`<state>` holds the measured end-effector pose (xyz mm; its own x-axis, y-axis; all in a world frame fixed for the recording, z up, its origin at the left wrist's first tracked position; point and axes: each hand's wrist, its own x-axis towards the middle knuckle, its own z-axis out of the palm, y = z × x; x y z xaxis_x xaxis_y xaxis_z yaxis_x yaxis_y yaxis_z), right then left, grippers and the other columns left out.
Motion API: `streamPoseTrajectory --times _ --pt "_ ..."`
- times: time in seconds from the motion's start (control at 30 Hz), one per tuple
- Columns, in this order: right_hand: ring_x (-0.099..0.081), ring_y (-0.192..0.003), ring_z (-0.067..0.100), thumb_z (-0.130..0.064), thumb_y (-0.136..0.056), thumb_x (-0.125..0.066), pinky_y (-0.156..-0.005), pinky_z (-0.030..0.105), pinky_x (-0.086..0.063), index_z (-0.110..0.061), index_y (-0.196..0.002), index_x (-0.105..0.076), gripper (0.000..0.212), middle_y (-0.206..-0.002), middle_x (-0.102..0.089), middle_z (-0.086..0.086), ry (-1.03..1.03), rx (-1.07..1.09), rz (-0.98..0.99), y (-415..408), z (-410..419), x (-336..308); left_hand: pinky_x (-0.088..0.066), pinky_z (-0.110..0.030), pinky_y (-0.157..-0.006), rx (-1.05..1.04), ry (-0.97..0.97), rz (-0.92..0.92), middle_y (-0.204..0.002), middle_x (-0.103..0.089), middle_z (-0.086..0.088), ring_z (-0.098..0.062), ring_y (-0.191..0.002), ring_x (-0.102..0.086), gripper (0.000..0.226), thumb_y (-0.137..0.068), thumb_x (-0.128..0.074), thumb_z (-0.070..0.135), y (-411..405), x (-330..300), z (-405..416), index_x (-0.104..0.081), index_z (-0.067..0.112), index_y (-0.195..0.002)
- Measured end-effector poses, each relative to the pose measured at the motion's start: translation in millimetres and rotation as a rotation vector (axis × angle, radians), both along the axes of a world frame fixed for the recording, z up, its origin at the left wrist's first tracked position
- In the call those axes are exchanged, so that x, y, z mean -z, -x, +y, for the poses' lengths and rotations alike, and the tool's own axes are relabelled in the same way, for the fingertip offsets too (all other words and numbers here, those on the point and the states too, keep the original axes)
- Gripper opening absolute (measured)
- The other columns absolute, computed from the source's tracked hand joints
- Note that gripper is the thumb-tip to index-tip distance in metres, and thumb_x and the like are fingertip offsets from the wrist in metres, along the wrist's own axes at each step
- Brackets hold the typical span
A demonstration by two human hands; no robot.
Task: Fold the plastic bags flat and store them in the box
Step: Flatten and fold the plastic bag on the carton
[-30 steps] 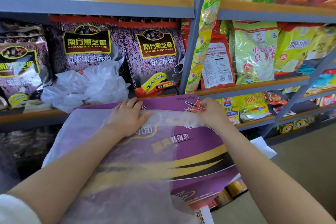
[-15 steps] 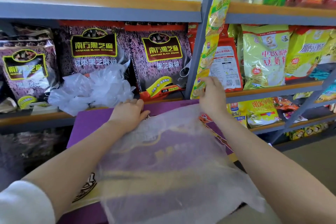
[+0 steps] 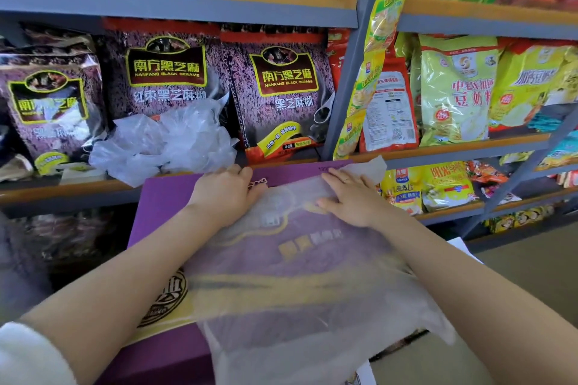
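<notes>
Plastic bag (image 3: 300, 284), thin and translucent, is lying spread over the lid of a purple gift box (image 3: 169, 206), its far edge reaching the box's far edge and its near end hanging past the box's near right corner. Left hand (image 3: 225, 197) is pressing flat near the bag's far left corner, fingers straight and gripping nothing. Right hand (image 3: 350, 197) is resting palm-down near the far right corner, fingers extended along the film; whether the thumb is pinching a fold beneath cannot be told. Both hands appear to be flattening the bag before a fold. For a clean result, the palms should be sweeping from the centre toward the near end so that trapped air is leaving through the opening, with one hand anchoring the far edge against sliding on the glossy lid. The overhanging part should be brought onto the box before creasing. More crumpled plastic bags (image 3: 162, 144) are waiting on the wooden shelf (image 3: 62, 189), in front of black sesame packets (image 3: 281, 87).
</notes>
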<state>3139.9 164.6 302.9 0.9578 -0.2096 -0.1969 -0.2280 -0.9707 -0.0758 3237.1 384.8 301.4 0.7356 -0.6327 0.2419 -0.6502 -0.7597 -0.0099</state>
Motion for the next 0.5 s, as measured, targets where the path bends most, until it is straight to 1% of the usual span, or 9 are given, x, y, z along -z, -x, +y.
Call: streamPoseTrajectory --times 0.1,0.17,0.2,0.27,0.3,0.33,0.4,0.43,0.5 --pt "-0.010 -0.144 0.021 -0.049 -0.091 -0.044 -0.117 0.043 -0.001 -0.026 -0.148 -0.016 0.068 -0.155 -0.018 0.002 0.048 -0.061 -0.014 -11.0 9.3 -12.5 -0.042 -0.033 -0.080 -0.092 -0.186 -0.013 -0.116 -0.059 -0.008 -0.028 -0.106 -0.057 0.071 -0.081 -0.032 0.073 17.1 -5.8 19.8 -0.048 0.011 -0.113" --pt "-0.014 -0.142 0.021 -0.045 -0.086 -0.051 -0.117 0.045 0.002 -0.029 -0.145 -0.024 0.068 -0.150 -0.026 0.004 0.075 -0.123 -0.008 -19.5 16.3 -20.1 -0.041 -0.031 -0.078 -0.134 -0.238 -0.003 -0.113 -0.062 -0.006 -0.025 -0.103 -0.060 0.074 -0.077 -0.033 0.076 21.4 -6.0 28.5 -0.048 0.012 -0.110" --pt "-0.018 -0.140 0.023 -0.043 -0.084 -0.054 -0.117 0.045 0.001 -0.029 -0.143 -0.028 0.067 -0.145 -0.031 0.005 0.076 -0.133 -0.004 -23.8 19.4 -22.8 -0.041 -0.030 -0.077 -0.136 -0.245 0.004 -0.112 -0.063 -0.006 -0.025 -0.101 -0.061 0.072 -0.079 -0.032 0.075 22.3 -6.0 30.6 -0.049 0.013 -0.109" --pt "-0.031 -0.128 0.026 -0.045 -0.081 -0.058 -0.110 0.040 -0.017 -0.027 -0.135 -0.037 0.060 -0.130 -0.044 0.006 0.019 -0.102 -0.011 -31.1 24.0 -25.6 -0.041 -0.030 -0.073 -0.112 -0.252 0.022 -0.107 -0.065 -0.006 -0.025 -0.098 -0.062 0.064 -0.084 -0.029 0.070 21.6 -5.6 32.8 -0.053 0.014 -0.103" --pt "-0.038 -0.119 0.025 -0.044 -0.081 -0.060 -0.099 0.036 -0.026 -0.025 -0.129 -0.042 0.055 -0.118 -0.050 0.005 -0.039 -0.078 -0.014 -33.2 26.0 -26.5 -0.041 -0.029 -0.071 -0.095 -0.250 0.037 -0.105 -0.066 -0.007 -0.026 -0.097 -0.062 0.061 -0.086 -0.029 0.068 20.7 -5.0 33.4 -0.054 0.014 -0.100" --pt "-0.044 -0.110 0.023 -0.040 -0.080 -0.062 -0.087 0.032 -0.030 -0.020 -0.120 -0.049 0.046 -0.107 -0.054 0.004 -0.091 -0.064 -0.018 -34.8 27.6 -27.4 -0.040 -0.029 -0.071 -0.078 -0.242 0.050 -0.104 -0.066 -0.008 -0.026 -0.097 -0.061 0.058 -0.087 -0.030 0.065 19.6 -4.9 34.1 -0.056 0.014 -0.098" --pt "-0.053 -0.096 0.024 -0.029 -0.080 -0.063 -0.075 0.029 -0.028 -0.013 -0.094 -0.058 0.022 -0.093 -0.058 0.007 -0.108 -0.083 -0.024 -38.6 28.2 -28.8 -0.041 -0.030 -0.071 -0.055 -0.215 0.063 -0.104 -0.065 -0.008 -0.027 -0.098 -0.060 0.057 -0.089 -0.032 0.063 13.8 -6.0 34.8 -0.059 0.013 -0.094" --pt "-0.054 -0.092 0.025 -0.026 -0.079 -0.062 -0.073 0.028 -0.028 -0.013 -0.081 -0.058 0.013 -0.090 -0.058 0.009 -0.084 -0.097 -0.036 -40.6 27.9 -30.0 -0.041 -0.031 -0.071 -0.055 -0.182 0.071 -0.103 -0.065 -0.009 -0.028 -0.098 -0.059 0.056 -0.089 -0.034 0.062 9.4 -7.7 35.1 -0.059 0.012 -0.093" --pt "-0.050 -0.093 0.025 -0.025 -0.080 -0.059 -0.081 0.032 -0.032 -0.021 -0.069 -0.054 0.013 -0.093 -0.055 0.008 -0.037 -0.102 -0.114 -45.5 29.4 -34.7 -0.041 -0.033 -0.068 -0.078 -0.083 0.094 -0.102 -0.064 -0.013 -0.031 -0.097 -0.060 0.054 -0.089 -0.038 0.058 -2.4 -13.9 34.5 -0.058 0.008 -0.095"
